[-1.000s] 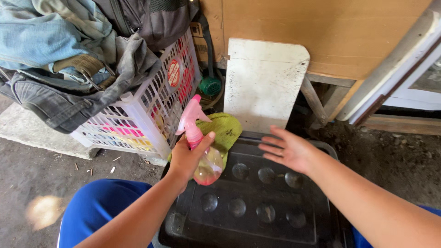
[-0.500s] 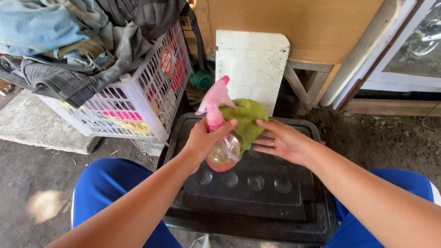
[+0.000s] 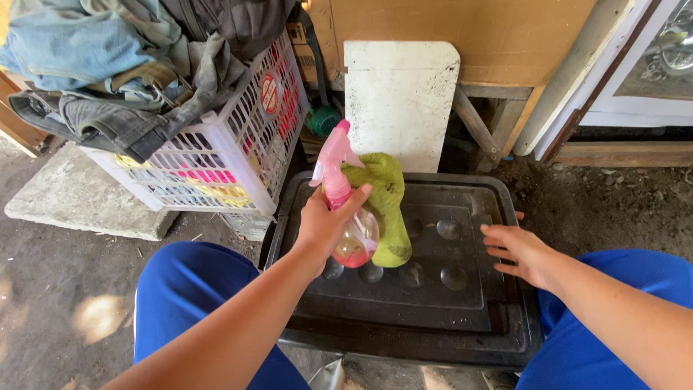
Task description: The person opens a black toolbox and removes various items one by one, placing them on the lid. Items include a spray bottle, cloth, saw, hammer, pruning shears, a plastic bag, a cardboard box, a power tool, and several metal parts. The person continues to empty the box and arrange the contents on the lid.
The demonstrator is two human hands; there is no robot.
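Observation:
My left hand [image 3: 328,220] grips a clear spray bottle [image 3: 345,217] with a pink trigger head and a little pink liquid at its bottom, held upright over a black moulded tray [image 3: 462,303]. A yellow-green cloth [image 3: 386,206] lies draped on the tray just behind and right of the bottle. My right hand [image 3: 516,249] rests flat with fingers spread on the tray's right side, holding nothing. The tray has several round dimples and sits between my knees in blue trousers.
A white plastic laundry basket [image 3: 238,155] heaped with jeans and other clothes stands at the left on a concrete slab [image 3: 72,198]. A white board [image 3: 401,97] leans against a wooden cabinet behind the tray. Dirt ground lies all around.
My right hand has drawn away from the cloth to the tray's right side. The left hand keeps the bottle upright in about the same place.

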